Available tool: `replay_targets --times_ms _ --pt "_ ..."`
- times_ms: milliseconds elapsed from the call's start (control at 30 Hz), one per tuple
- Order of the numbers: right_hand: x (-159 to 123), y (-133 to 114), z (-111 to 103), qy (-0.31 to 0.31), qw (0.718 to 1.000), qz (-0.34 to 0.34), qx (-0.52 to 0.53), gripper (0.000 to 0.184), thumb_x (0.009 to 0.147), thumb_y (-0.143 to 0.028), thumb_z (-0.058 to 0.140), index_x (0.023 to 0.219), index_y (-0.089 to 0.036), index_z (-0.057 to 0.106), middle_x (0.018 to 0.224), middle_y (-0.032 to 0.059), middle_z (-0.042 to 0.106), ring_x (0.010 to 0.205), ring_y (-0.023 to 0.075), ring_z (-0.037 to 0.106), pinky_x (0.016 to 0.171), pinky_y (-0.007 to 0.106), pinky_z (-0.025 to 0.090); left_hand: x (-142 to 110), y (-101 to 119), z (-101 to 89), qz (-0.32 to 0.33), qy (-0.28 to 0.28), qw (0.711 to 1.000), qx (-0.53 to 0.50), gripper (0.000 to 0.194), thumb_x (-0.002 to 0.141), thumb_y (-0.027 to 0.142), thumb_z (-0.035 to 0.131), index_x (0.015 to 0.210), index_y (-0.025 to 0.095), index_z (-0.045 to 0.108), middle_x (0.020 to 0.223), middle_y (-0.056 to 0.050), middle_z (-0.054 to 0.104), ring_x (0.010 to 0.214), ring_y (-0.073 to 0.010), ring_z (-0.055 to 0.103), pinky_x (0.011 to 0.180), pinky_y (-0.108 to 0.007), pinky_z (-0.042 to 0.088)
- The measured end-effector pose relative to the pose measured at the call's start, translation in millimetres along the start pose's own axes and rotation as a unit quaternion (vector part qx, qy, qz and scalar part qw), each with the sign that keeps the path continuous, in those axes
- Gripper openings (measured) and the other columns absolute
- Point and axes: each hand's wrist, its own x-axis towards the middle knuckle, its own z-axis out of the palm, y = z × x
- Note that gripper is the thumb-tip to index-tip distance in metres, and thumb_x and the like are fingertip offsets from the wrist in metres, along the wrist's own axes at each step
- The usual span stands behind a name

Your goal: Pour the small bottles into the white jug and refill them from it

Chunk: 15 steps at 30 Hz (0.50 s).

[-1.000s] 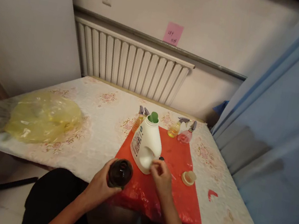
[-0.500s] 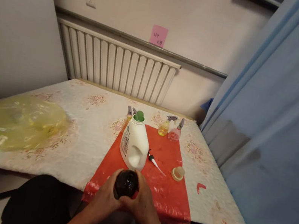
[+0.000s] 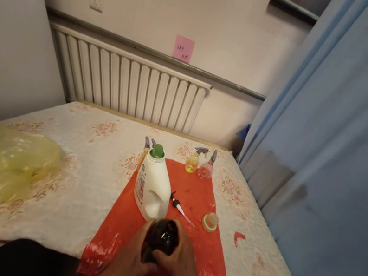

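Observation:
A dark, glossy bottle (image 3: 163,237) is held between my two hands at the near edge of the table. My left hand (image 3: 132,254) wraps its left side, and my right hand (image 3: 180,257) grips the right side with the thumb across the front. Much of the bottle is hidden by my fingers. Just beyond it stands a white detergent jug (image 3: 153,184), uncapped, with a green spout in its mouth. A black and white pump head (image 3: 178,204) with a clear tube lies right of the jug. Farther right rests a translucent cap (image 3: 210,221).
A red plastic sheet (image 3: 193,186) covers part of the flowered tablecloth (image 3: 85,178). At the back stand a yellow spray bottle (image 3: 192,162) and a pink one (image 3: 206,169); more sprayer heads show behind the jug. A yellow plastic bag (image 3: 6,165) lies left. A blue curtain (image 3: 308,154) hangs right.
The camera view has turned slightly right and up, so the table things appear farther left and lower. The bottle, still in both hands, has tilted and shifted a little right relative to the jug.

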Motion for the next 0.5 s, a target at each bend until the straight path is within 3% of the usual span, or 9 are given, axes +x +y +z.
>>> replay_targets --times_ms 100,233,367,500 --pt "22 7 -21 0.029 1.0 -0.002 0.012 0.07 0.053 -0.022 0.074 0.121 -0.02 0.055 0.114 0.0088 0.067 0.106 0.0305 0.061 0.094 0.042 0.048 -2 -17 -8.8 -0.014 0.045 0.998 0.036 0.075 0.07 0.029 0.069 0.138 0.027 0.037 0.138 -0.011 0.053 0.128 -0.0332 0.049 0.107 -0.054 0.04" --pt "67 29 -54 0.12 0.992 0.008 -0.027 0.069 0.051 -0.031 0.077 0.117 -0.019 0.059 0.109 0.009 0.069 0.103 0.0319 0.063 0.093 0.046 0.047 -4 -43 -39.3 -0.035 0.088 0.993 0.072 0.043 0.082 0.041 0.054 0.122 0.024 0.055 0.099 -0.007 0.073 0.091 -0.0273 0.069 0.087 -0.046 0.055" --pt "120 61 -84 0.16 0.985 0.014 -0.067 0.064 0.055 -0.038 0.075 0.115 -0.02 0.059 0.099 0.0047 0.071 0.089 0.025 0.067 0.081 0.037 0.052 -6 -65 -73.6 -0.076 0.138 0.981 0.113 0.039 0.079 0.048 0.053 0.107 0.023 0.063 0.104 -0.007 0.074 0.094 -0.0265 0.07 0.084 -0.038 0.058" --pt "172 92 -102 0.198 0.975 0.037 -0.097 0.059 0.056 -0.041 0.073 0.109 -0.02 0.06 0.098 0.0056 0.07 0.09 0.0261 0.066 0.079 0.036 0.05 -16 -88 -88.3 -0.119 0.131 0.979 0.105 0.041 0.078 0.051 0.054 0.106 0.023 0.064 0.097 -0.004 0.076 0.095 -0.0244 0.071 0.084 -0.031 0.058"
